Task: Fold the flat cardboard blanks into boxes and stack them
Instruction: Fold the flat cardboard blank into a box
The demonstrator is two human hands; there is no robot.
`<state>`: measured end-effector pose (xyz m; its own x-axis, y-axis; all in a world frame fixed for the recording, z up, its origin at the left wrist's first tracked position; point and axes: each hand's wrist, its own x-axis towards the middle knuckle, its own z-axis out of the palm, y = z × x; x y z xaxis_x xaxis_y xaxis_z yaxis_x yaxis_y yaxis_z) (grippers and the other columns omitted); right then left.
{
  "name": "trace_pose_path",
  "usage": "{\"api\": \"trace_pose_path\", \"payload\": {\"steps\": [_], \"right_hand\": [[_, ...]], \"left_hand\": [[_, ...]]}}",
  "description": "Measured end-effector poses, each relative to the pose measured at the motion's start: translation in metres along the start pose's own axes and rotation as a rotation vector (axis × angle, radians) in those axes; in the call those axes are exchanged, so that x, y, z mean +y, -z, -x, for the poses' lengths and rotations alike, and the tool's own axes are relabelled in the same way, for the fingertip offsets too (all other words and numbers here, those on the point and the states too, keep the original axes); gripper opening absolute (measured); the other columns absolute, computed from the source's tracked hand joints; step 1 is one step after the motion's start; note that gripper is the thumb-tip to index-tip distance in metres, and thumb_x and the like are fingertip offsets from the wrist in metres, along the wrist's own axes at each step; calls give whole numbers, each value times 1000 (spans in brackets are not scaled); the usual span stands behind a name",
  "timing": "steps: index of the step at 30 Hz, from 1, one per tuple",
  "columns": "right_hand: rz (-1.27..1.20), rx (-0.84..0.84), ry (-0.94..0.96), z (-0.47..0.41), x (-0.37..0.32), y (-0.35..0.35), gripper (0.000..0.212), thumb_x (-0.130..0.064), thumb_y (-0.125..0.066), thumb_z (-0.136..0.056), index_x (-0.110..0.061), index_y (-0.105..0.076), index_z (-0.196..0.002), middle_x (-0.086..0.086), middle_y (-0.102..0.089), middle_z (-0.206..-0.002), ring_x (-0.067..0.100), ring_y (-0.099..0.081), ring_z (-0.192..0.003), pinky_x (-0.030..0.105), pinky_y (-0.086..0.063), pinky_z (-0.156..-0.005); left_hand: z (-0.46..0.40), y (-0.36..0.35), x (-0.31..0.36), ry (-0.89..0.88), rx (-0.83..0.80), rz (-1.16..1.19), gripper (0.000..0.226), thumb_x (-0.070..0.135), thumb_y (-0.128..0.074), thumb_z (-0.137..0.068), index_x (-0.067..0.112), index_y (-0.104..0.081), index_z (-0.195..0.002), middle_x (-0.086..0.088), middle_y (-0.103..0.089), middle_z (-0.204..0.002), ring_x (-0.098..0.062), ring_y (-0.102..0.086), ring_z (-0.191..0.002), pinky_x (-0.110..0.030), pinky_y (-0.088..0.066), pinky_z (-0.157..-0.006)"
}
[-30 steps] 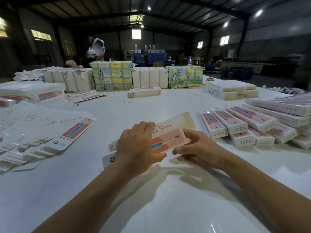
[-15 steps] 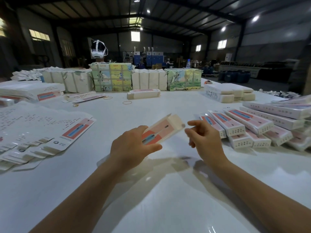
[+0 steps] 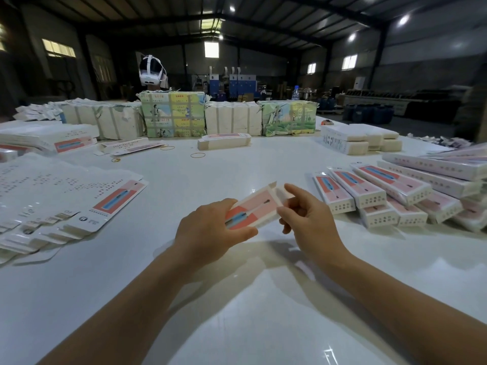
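Fingers [image 3: 287,214] pinch box [image 3: 254,208] (end apparently open).

Both forearms reach in from the lower frame edge; the left hand [image 3: 210,230] and right hand [image 3: 307,219] meet mid-frame, fingers [image 3: 295,192] curled in a pinch.

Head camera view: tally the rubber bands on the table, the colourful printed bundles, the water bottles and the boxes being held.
Rubber bands: 3
Colourful printed bundles: 2
Water bottle: 1
Half-folded box, held by left hand and right hand: 1
Total: 7
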<state>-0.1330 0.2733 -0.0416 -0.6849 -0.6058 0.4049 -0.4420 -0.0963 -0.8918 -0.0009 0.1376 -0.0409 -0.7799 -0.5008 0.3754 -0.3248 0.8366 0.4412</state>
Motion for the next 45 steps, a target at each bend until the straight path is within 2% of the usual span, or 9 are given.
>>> {"api": "trace_pose_path", "payload": {"steps": [4, 12, 18, 22, 24, 27, 31, 39, 45], "right_hand": [[15, -76, -74, -2, -2, 2, 68, -8, -58, -92, -23, -25, -149, 5, -58, -79, 2, -56, -55, 15, -48, -53], [-9, -102, -120, 0, -5, 4, 13, -7, -58, -90, -17, -63, -97, 11, -68, -91, 2, -55, -54, 19, -48, -50], [0, -126, -61, 1, -5, 1, 30, -5, -52, -93, -31, -65, -84, 0, -69, -87, -4, -55, -57, 11, -45, -56], [233, -67, 36, -1, -8, 4, 21, -17, -62, -90, -31, -64, -106, -2, -57, -106, 8, -56, -94, 22, -49, -85], [364, 64, 30, -6, -5, 8, 67, -29, -73, -82, -27, -40, -140, 1, -37, -133, 16, -41, -123, 32, -39, -104], [-168, 56, -311, -10, -5, 10, 97, -21, -77, -78, -28, -13, -150, 6, -34, -148, 25, -39, -133, 49, -35, -109], [-813, -156, -508, -11, -5, 4, 28, 3, -58, -86, 0, -57, -114, 12, -71, -88, 23, -71, -83, 30, -59, -69], [533, -221, 250, 9, 3, -4, 23, -27, -43, -98, -12, -56, -111, -3, -64, -94, 8, -54, -75, 17, -39, -66], [-273, -259, -209, 4, -17, -4, 37, -35, -37, -101, -16, -69, -102, 15, -69, -105, 27, -64, -102, 37, -54, -90]], "left_hand": [[2, 1, -1, -34, -42, 18, 54, 65, -60, -75, 32, -53, -117, 14, -61, -108, -11, -63, -82, -29, -56, -74], [4, 0, -2, -66, -18, -31, 60, 61, -62, -76, 28, -51, -126, 12, -59, -114, -11, -60, -82, -18, -52, -72], [5, -5, 0, -118, 66, -97, 57, 59, -64, -77, 25, -53, -122, 8, -62, -111, -12, -61, -80, -25, -55, -70], [4, -6, -1, -116, 87, -93, 54, 62, -61, -77, 28, -53, -118, 11, -62, -107, -11, -61, -76, -21, -53, -65], [2, -5, 0, -103, 102, -85, 52, 64, -58, -76, 30, -53, -116, 16, -58, -100, -8, -58, -70, -13, -45, -58], [2, -6, 5, -93, 120, -50, 50, 63, -59, -77, 31, -53, -116, 21, -51, -95, -7, -56, -68, -11, -38, -55], [3, -10, 12, -88, 63, 17, 50, 60, -59, -79, 28, -52, -117, 16, -57, -101, -10, -60, -76, -23, -54, -66], [4, -13, 17, -113, 128, -121, 49, 60, -58, -79, 27, -50, -113, 10, -60, -100, -14, -55, -79, -35, -52, -74], [6, -5, 10, -150, 206, -97, 58, 55, -65, -78, 25, -50, -125, 6, -62, -109, -14, -57, -84, -33, -53, -73]]}}
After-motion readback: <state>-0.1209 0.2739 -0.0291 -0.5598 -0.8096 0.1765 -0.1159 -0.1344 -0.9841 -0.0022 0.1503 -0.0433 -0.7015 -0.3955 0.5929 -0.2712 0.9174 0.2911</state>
